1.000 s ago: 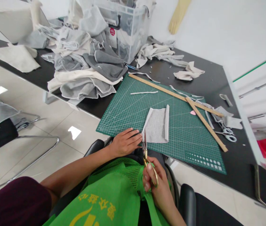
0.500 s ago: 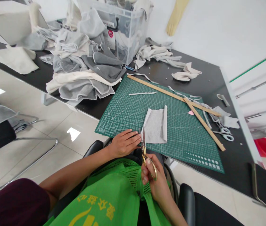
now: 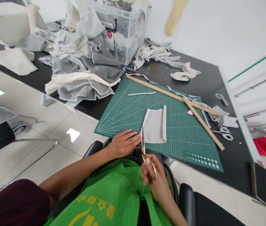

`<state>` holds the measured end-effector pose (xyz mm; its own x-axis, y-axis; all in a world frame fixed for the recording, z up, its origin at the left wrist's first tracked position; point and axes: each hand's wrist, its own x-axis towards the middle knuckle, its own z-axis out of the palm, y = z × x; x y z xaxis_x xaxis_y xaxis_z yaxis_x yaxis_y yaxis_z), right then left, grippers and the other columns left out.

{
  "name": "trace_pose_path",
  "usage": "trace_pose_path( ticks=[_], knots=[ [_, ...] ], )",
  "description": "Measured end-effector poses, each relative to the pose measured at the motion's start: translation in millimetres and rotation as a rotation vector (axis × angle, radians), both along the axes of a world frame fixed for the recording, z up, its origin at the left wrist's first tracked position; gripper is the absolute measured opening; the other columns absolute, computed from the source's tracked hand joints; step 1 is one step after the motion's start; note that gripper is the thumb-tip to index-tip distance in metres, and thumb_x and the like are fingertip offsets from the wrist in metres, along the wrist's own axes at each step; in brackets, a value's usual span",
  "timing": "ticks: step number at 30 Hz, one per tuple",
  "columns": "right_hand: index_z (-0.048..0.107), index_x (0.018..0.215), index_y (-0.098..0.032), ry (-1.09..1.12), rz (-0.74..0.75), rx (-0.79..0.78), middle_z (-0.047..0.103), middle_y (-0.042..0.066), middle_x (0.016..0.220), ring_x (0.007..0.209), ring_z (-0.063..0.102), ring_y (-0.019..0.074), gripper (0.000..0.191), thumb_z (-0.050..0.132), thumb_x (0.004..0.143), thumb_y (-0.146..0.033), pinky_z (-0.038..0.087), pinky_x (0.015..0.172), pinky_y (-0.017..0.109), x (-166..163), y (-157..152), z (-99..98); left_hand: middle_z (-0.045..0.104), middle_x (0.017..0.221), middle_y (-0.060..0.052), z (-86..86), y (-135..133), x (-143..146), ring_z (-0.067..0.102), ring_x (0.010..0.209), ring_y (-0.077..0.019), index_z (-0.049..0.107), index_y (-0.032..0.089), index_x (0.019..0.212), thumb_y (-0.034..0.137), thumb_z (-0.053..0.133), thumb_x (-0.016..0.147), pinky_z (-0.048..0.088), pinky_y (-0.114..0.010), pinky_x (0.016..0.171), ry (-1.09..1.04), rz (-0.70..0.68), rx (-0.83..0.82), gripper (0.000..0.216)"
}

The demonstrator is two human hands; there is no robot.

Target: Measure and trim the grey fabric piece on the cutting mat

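A grey fabric piece [image 3: 154, 125] with a folded strip along its right side lies near the front of the green cutting mat [image 3: 121, 106]. My left hand [image 3: 124, 143] is at its lower left edge, fingers fairly straight and close together, the fingertips gripping that edge; the thumb is mostly hidden. In my right hand [image 3: 155, 172] are gold-handled scissors [image 3: 143, 149], with fingers through the loops. Their blades point away from me, parted slightly, at the fabric's left edge beside my left fingertips.
Two wooden rulers [image 3: 156, 88] [image 3: 203, 124] cross the mat's right part. White-handled scissors [image 3: 224, 133] and fabric scraps [image 3: 228, 121] lie beyond them. A heap of grey cloth [image 3: 85, 75] and a clear plastic box [image 3: 123, 34] stand at back left. A phone-like dark object [image 3: 265, 186] is at right.
The view has shifted very slightly. Both hands, the scissors and the fabric piece keep nearly the same positions, with the blades still slightly apart.
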<state>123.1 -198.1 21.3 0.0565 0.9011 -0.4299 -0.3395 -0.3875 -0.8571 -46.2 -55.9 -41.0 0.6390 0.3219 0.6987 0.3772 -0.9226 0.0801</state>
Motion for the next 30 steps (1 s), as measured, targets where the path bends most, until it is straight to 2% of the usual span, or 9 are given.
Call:
trace_pose_path(
  ticks=[13, 20, 30],
  knots=[
    [0.054, 0.104, -0.025, -0.017, 0.024, -0.007, 0.046, -0.008, 0.065, 0.046, 0.039, 0.0054, 0.032, 0.064, 0.095, -0.054, 0.032, 0.043, 0.018, -4.2, -4.9, 0.6, 0.07, 0.131, -0.006, -3.0, 0.4, -0.9, 0.06, 0.131, -0.0212, 0.064, 0.017, 0.128, 0.03, 0.067, 0.096, 0.043, -0.042, 0.12, 0.0, -0.011, 0.008, 0.035],
    [0.053, 0.1, -0.025, 0.063, -0.014, -0.016, 0.046, -0.008, 0.066, 0.047, 0.038, 0.006, 0.03, 0.062, 0.097, -0.054, 0.031, 0.043, 0.018, -2.3, -4.7, 2.0, 0.07, 0.131, -0.004, 0.0, -0.5, 0.1, 0.062, 0.128, -0.0215, 0.066, 0.021, 0.126, 0.03, 0.064, 0.097, 0.044, -0.042, 0.119, 0.007, -0.002, 0.013, 0.031],
    [0.055, 0.099, -0.024, 0.0, 0.015, -0.01, 0.045, -0.008, 0.065, 0.046, 0.038, 0.0049, 0.031, 0.065, 0.095, -0.054, 0.03, 0.042, 0.017, 0.0, -6.1, 4.7, 0.07, 0.132, -0.003, 0.3, 0.4, -0.3, 0.063, 0.127, -0.0226, 0.066, 0.018, 0.125, 0.03, 0.067, 0.096, 0.045, -0.043, 0.119, 0.005, -0.009, 0.031, 0.031]
  ],
)
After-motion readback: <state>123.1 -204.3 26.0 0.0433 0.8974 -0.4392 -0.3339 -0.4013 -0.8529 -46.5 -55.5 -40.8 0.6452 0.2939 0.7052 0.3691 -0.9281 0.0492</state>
